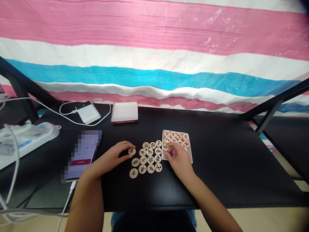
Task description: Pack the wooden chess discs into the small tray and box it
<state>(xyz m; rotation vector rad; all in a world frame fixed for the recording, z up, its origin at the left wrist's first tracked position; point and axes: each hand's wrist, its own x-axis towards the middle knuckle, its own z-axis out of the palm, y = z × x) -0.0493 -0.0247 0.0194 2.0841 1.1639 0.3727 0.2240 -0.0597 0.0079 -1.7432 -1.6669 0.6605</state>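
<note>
A striped cloth [154, 35] is hung behind a black counter [217, 187]. Near the middle of its front edge, black-marked loose discs [150, 159] are laid flat in uneven rows; just right of them a white tray [191, 157] is placed, with red discs [179, 136] packed along its far edge.

By the left hand [121, 151] a left disc [131, 151] is held between finger and thumb, the grip narrow. By the right hand [180, 158], over the tray's left edge, a right disc [165, 147] seems to be pinched at the fingertips.

The rows could be knocked askew if the left hand were swept inward, so closely are the discs set. The tray could be pushed or tipped if its edge were leaned on, and the right disc dropped if its pinch slipped. The cable [70, 193] at the phone [84, 158] could be snagged by the left forearm.

Much of the tray's near half is covered by the right hand; what is red beneath the fingers cannot be told. The phone's screen is partly pixelated, and the power strip [31, 141] is cut off at the left.
</note>
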